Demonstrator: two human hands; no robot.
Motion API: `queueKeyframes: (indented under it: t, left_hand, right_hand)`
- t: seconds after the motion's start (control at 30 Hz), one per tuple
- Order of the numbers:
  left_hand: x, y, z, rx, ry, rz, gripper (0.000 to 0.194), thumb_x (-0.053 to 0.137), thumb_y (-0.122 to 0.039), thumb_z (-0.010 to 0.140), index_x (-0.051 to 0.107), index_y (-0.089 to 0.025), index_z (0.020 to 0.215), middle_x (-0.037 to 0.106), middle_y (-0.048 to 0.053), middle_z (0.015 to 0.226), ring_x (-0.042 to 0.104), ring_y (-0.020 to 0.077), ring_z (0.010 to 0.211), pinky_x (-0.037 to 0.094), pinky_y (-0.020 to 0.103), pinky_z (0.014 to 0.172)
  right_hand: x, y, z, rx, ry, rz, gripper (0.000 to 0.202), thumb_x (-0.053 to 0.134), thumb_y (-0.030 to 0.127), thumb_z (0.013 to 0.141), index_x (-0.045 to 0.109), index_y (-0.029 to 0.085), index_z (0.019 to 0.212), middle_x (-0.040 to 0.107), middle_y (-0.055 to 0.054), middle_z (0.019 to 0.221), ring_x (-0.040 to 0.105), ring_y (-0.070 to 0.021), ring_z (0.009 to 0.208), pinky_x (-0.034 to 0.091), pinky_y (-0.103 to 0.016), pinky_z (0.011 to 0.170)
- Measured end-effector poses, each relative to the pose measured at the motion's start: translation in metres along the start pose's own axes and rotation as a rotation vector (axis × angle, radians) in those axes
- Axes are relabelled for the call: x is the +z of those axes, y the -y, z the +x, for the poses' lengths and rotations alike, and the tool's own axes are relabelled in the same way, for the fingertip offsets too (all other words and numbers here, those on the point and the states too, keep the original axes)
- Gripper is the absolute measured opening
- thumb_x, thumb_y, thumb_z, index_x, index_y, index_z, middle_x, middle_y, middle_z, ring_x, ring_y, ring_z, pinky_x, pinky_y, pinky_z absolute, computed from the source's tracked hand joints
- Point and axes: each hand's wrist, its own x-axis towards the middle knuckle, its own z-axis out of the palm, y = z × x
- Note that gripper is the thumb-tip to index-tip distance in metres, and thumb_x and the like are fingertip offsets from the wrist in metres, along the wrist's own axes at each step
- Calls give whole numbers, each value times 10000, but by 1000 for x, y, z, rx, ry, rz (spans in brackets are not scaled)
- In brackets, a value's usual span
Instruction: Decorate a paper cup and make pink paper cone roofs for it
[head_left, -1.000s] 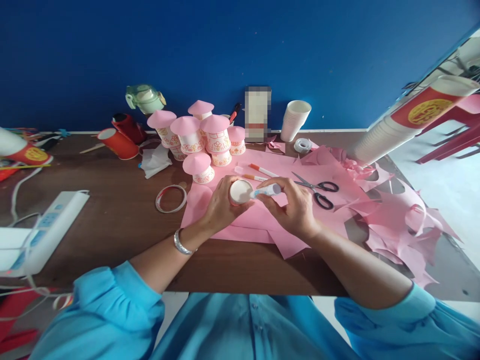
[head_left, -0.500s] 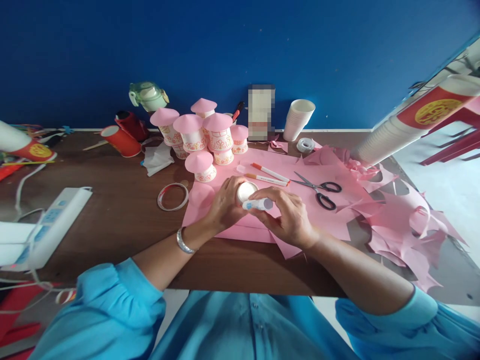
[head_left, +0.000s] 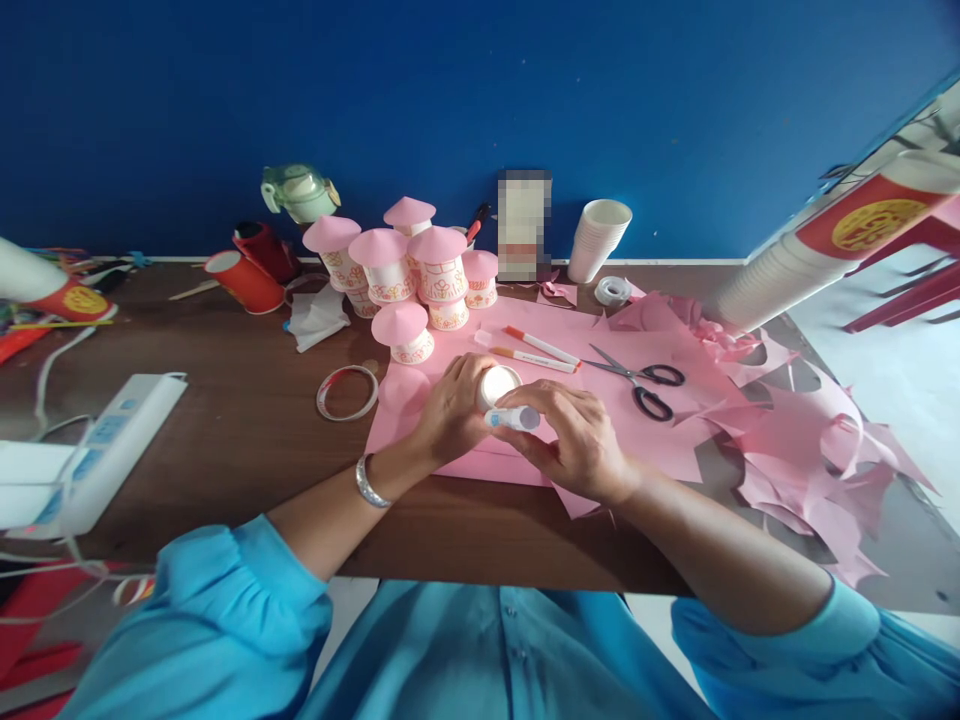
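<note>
My left hand (head_left: 456, 408) is closed around a white paper cup (head_left: 498, 384), with the cup's round end facing up at me. In my right hand (head_left: 581, 435) a white glue stick (head_left: 514, 418) is pinched between thumb and fingers, its tip beside the cup's near edge. Whether the tip touches the rim I cannot tell. Both hands are over a pink paper sheet (head_left: 472, 467). Beyond them stand several small paper-cup towers with pink cone roofs (head_left: 438, 244); one shorter tower (head_left: 401, 324) is nearer. A loose pink cone (head_left: 405, 388) lies left of my left hand.
Two markers (head_left: 534, 360) and black-handled scissors (head_left: 637, 376) lie on the pink paper. Pink scraps (head_left: 810, 450) spread to the right. A tape roll (head_left: 346, 392) and a power strip (head_left: 112, 440) are at left. A cup stack (head_left: 598, 240) stands by the wall.
The glue stick has tilted slightly and shifted a little toward me along the cup's edge. The cup's round end shows a bit more to the right.
</note>
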Motion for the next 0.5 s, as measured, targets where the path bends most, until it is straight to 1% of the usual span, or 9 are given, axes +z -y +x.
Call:
queueKeyframes:
  t: [0.13,0.27,0.33,0.4,0.5]
  left_hand:
    - [2,-1,0,21,-10,42,233,644,-200,889,474,-236,1044,640,47,976,637,231,880,545,385,768]
    - [3,0,0,29,26,45,212,650,-217,901,475,-233,1019,641,55,979,649,236,901,545,384,757]
    - [3,1,0,48,15,25,211,655,-225,907,471,-234,1010,640,55,977,651,237,902,547,383,753]
    - [5,1,-1,55,-5,20,239,666,-206,887,470,-233,1021,638,51,973,647,238,891,549,385,748]
    - [7,1,-3,16,1,32,310,687,-179,845,483,-228,1073,637,48,983,640,242,898,555,387,750]
  right_hand:
    - [0,-1,0,37,-51,-35,190,646,220,984,601,225,1169,785,-86,988,765,-227,860,626,-359,752]
    - [-1,0,0,40,-11,-31,162,662,241,983,617,223,1138,785,-73,948,762,-218,822,617,-341,724]
    - [-2,0,1,24,4,-22,149,674,259,985,620,217,1118,782,-72,922,760,-214,801,612,-332,707]
    - [-3,0,2,32,-17,-21,148,670,259,990,617,212,1120,785,-78,937,763,-215,818,615,-335,719]
    - [-3,0,3,89,-69,-35,142,642,239,1004,619,224,1143,790,-71,980,769,-213,864,621,-339,758]
